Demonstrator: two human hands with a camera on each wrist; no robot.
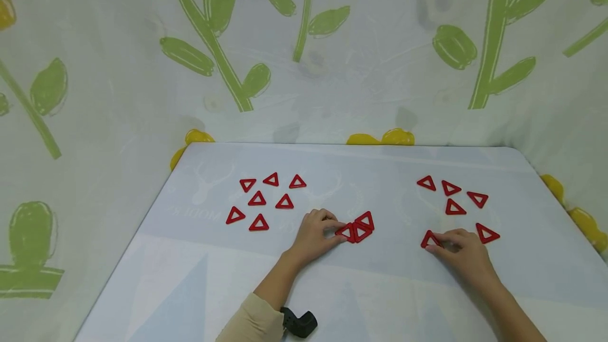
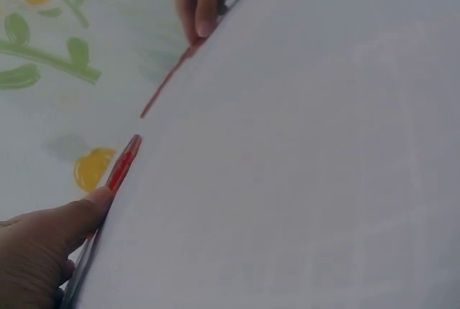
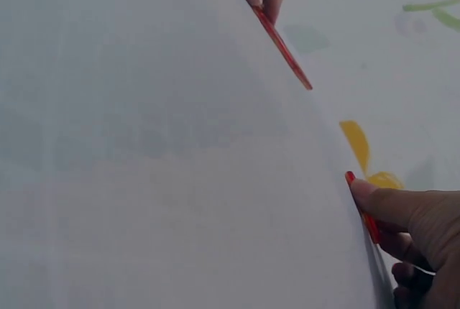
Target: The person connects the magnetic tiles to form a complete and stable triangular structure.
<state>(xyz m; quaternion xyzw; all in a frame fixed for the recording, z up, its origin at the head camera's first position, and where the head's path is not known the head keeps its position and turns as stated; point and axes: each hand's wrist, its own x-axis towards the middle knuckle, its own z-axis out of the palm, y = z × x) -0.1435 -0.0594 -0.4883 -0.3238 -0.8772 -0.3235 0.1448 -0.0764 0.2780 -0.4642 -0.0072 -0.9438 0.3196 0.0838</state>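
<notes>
Probably the weak spot is the row of three red triangles near the middle of the surface: they appear to lie edge to edge, and if the left hand tugged or twisted the left triangle, the seams could part or the middle triangle could skew. A hasty approach with the right triangle might also bump the upper triangle out of line, since nothing visible fastens it down. Both hands are nearly closed, thumb against fingertips: the left pinches the outer corner of the left triangle, while the right hand grips its triangle by the near side, well apart from the row. Whether that piece is fully off the surface, I cannot tell. Seven loose triangles lie beyond the left hand, five more triangles around the right.
</notes>
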